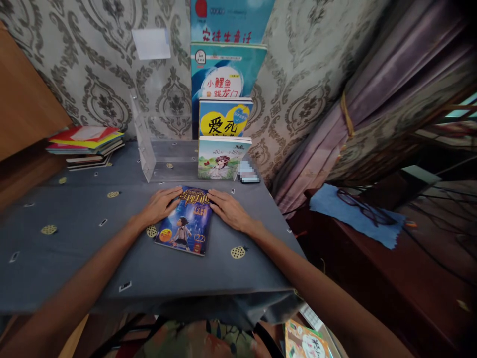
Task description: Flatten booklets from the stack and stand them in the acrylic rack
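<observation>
A dark blue book (186, 223) with a cartoon child on its cover lies flat on the grey tablecloth (74, 233). My left hand (161, 205) rests on its upper left edge, fingers stretched out and lying flat. On the book's upper right corner lies my right hand (230, 209), its fingers also extended. A clear acrylic stepped stand (149, 149) stands just behind, against the wall. Several books are lined up in its right side, the front one (222, 158) showing a girl on green.
A stack of books (86, 145) lies at the table's back left. A wooden panel (22, 104) rises on the left. Purple curtains (368, 89) hang at right above a dark side table holding a blue cloth (354, 211) and glasses (363, 206). Another book (305, 343) lies below the table edge.
</observation>
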The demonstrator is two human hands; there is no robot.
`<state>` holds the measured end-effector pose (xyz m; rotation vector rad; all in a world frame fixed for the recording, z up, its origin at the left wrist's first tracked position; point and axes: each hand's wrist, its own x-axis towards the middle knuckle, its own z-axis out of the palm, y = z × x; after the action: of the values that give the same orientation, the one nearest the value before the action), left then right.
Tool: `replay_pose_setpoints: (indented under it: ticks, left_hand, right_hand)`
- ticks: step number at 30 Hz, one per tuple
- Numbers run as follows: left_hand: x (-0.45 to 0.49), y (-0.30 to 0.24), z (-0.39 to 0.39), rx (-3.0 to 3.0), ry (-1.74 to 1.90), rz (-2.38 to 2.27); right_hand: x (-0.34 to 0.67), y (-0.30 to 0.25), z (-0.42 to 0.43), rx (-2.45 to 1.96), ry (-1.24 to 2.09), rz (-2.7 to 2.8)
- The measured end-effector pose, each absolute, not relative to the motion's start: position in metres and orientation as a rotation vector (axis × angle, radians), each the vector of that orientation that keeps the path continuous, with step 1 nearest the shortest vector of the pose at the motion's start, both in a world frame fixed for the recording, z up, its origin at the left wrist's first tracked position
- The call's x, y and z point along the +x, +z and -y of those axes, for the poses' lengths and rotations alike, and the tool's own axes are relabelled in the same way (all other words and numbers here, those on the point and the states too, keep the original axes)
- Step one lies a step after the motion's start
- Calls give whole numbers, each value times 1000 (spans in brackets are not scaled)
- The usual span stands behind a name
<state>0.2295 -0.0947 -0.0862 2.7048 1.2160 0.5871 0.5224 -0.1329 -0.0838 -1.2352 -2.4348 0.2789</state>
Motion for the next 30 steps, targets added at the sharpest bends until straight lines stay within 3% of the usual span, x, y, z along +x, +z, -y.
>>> replay_pose_setpoints:
  ticks: [16, 30]
  left_hand:
    - [232, -87, 99, 2630, 580, -1255]
    - [206, -84, 123, 2682, 748, -1049]
  right_hand:
    - [506, -72, 271, -893, 269, 2604]
    - [502, -80, 278, -867, 245, 2583]
